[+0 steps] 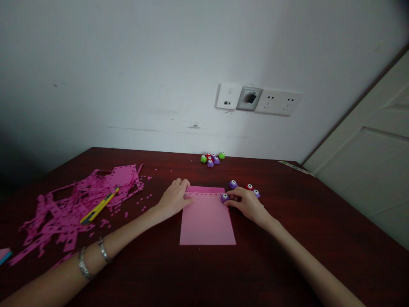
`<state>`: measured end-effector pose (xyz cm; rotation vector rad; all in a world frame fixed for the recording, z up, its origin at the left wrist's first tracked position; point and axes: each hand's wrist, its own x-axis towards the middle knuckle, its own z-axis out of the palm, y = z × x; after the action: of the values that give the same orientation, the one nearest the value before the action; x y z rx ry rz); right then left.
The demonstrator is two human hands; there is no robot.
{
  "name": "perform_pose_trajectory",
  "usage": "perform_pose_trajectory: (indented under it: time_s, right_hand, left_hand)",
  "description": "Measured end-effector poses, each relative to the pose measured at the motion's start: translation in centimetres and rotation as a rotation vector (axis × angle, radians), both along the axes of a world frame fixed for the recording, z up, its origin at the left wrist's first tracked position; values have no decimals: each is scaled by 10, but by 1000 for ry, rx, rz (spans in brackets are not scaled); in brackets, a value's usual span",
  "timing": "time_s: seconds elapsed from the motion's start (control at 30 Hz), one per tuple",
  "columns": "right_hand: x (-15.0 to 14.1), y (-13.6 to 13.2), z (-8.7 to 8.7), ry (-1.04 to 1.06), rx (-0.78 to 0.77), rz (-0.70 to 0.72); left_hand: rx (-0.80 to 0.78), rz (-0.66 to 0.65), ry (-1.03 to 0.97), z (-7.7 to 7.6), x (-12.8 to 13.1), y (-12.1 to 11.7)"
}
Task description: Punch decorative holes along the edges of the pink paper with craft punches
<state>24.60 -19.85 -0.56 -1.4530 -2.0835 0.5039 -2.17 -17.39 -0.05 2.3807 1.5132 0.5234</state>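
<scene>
A pink sheet of paper [207, 221] lies on the table in front of me, with a row of small punched holes along its upper part. Beyond that row shows a darker pink strip [206, 189]. My left hand [174, 197] grips the sheet's upper left edge, its thumb lying over the paper. At the upper right corner, my right hand [244, 201] has its fingers closed around a small purple craft punch [225, 197] with a white and black button. More punches, a purple one [233, 184] and a red one [249, 187], sit just past my right fingers.
Pink paper scraps [64, 209] are heaped on the left, with a yellow utility knife [99, 206] on top and tiny cutouts scattered nearby. Several coloured punches [210, 163] cluster by the wall. Wall sockets [277, 102] are above the dark red table [153, 273].
</scene>
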Motion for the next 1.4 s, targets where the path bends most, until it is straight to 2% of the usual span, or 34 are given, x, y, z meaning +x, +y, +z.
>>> perform_pose_trajectory:
  time_s: [0.1,0.3,0.4,0.53,0.67,0.83,1.0,1.17,1.4]
  right_hand:
    - [1,-1,4,11,-53,-23]
    - [5,-3,18,107,-148,-133]
    - [6,2,21,160,-359,-174]
    - [7,9,22,111,-653,-115]
    - [9,16,18,123,-776,-58]
    - [7,23,12,134,-838,-37]
    - [4,24,14,106,-825,-16]
    - [0,20,19,50,-791,-10]
    - [0,22,21,96,-915,-55]
  left_hand:
    - [7,-49,23,1,2,-3]
    - [47,-61,22,3,6,-5]
    - [28,-68,-69,6,11,-2]
    - [-105,-170,-205,10,27,5]
    - [-291,-227,-264,10,51,10]
    - [-409,-187,-319,5,73,16]
    - [-492,-192,-328,0,81,22]
    - [-508,-205,-317,4,84,22]
    - [-538,-246,-291,10,91,24]
